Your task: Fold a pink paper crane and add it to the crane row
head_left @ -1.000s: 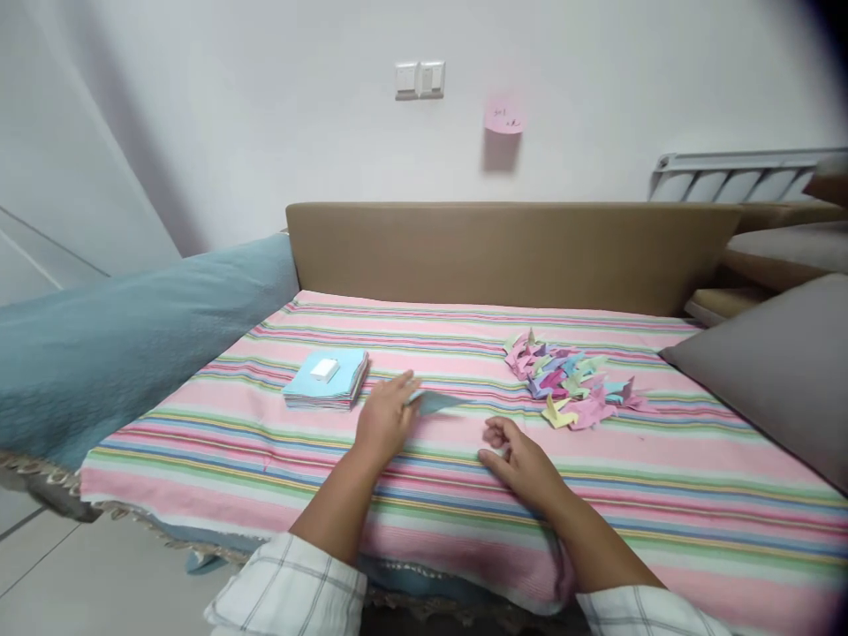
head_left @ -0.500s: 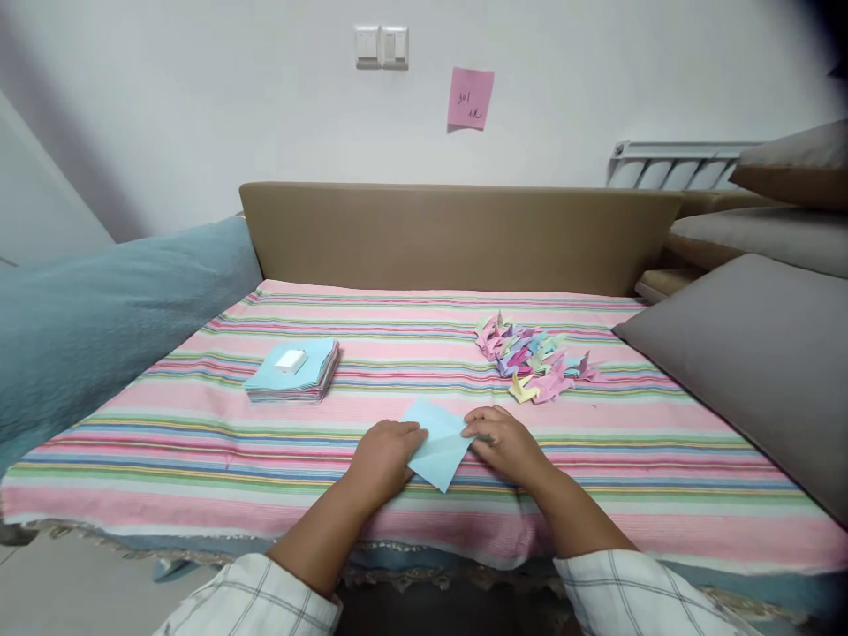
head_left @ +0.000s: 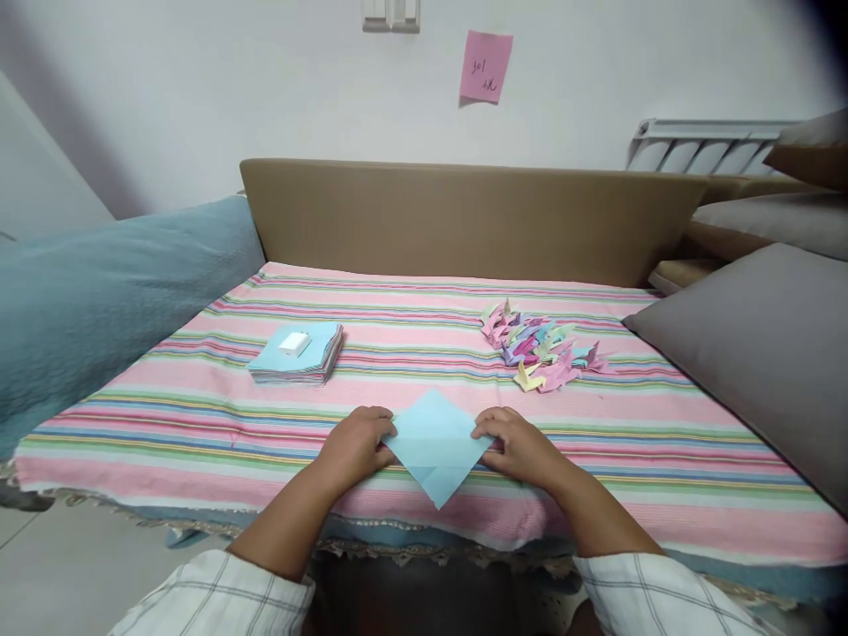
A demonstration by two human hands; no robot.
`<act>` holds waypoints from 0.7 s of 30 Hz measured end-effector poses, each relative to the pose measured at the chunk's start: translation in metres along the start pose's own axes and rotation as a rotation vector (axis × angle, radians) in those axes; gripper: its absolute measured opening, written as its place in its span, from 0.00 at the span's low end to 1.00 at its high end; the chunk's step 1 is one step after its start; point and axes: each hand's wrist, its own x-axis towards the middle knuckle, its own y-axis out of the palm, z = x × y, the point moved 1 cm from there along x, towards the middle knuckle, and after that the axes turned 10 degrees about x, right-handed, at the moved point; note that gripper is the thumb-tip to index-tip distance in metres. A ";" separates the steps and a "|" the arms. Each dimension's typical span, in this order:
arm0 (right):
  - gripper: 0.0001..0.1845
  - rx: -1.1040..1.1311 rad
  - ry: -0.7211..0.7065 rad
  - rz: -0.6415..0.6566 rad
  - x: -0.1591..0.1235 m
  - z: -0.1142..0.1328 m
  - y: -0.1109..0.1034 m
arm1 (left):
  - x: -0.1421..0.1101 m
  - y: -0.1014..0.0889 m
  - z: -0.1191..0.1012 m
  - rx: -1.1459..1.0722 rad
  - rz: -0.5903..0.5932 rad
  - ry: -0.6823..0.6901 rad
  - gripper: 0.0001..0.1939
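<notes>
A light blue square of paper [head_left: 437, 446] is spread out like a diamond near the front of the striped cloth, with a crease running across its middle. My left hand [head_left: 361, 449] pinches its left corner between thumb and fingers. At the opposite corner, my right hand [head_left: 513, 443] grips the paper the same way. Beyond my right hand lies a pile of folded paper cranes [head_left: 540, 349] in pink, purple, yellow, green and blue. To the far left sits a stack of square paper [head_left: 291, 358], blue on top, with a small white block [head_left: 294, 344] resting on it.
The striped cloth [head_left: 411, 309] covers the sofa seat. A brown backrest [head_left: 464, 221] stands behind it, a blue armrest [head_left: 132, 265] on the left, and grey cushions [head_left: 748, 327] on the right. A pink note [head_left: 486, 67] sticks to the wall.
My hands have moved apart, and the blue paper now lies more fully spread between them, its corners pointing left and right. The view has tilted down slightly.
</notes>
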 end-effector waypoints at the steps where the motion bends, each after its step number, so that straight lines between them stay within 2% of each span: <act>1: 0.13 0.011 0.014 -0.002 -0.001 -0.002 0.000 | -0.001 0.000 0.000 -0.005 -0.005 -0.005 0.09; 10: 0.07 0.066 0.068 0.027 -0.002 -0.003 -0.004 | 0.005 -0.009 0.001 -0.043 0.066 -0.116 0.12; 15: 0.14 0.053 0.100 0.034 0.004 -0.005 -0.002 | 0.009 -0.010 0.002 -0.012 0.059 -0.156 0.19; 21: 0.19 -0.027 0.203 -0.031 0.010 -0.013 0.005 | 0.013 -0.009 -0.002 0.049 0.078 -0.237 0.17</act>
